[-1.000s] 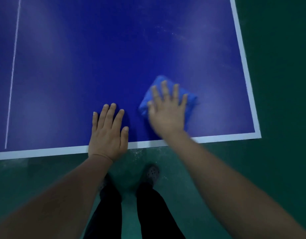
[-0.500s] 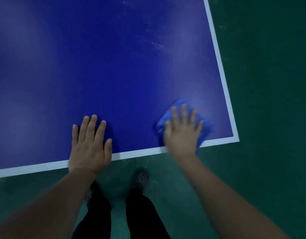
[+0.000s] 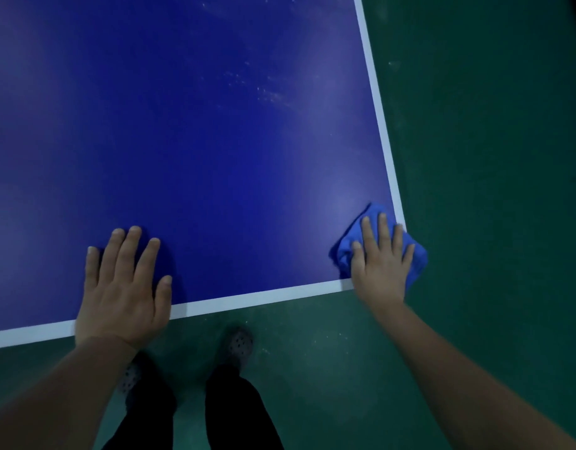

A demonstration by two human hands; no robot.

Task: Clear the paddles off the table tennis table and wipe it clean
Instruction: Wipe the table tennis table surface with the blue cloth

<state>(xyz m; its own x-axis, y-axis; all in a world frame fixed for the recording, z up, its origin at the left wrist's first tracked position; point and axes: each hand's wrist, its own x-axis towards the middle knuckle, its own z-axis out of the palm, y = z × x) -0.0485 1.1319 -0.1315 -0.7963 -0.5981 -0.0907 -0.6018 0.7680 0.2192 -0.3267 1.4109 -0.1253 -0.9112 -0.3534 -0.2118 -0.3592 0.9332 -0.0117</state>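
The dark blue table tennis table (image 3: pixel 215 141) with its white border fills the upper left of the head view. A crumpled blue cloth (image 3: pixel 371 216) lies on the table's near right corner, partly over the edge. My right hand (image 3: pixel 380 264) presses flat on the cloth with straight, spread fingers. My left hand (image 3: pixel 124 287) rests flat on the table at the near edge, fingers straight, holding nothing. No paddle is in view.
Pale smudges (image 3: pixel 264 89) mark the table surface towards the far right. Green floor (image 3: pixel 491 190) surrounds the table on the right and near side. My legs and shoes (image 3: pixel 238 345) stand just below the near edge.
My right hand has slid the cloth to the right along the near edge, from the middle to the near right corner. The view has shifted; my left hand still rests flat at the near edge.
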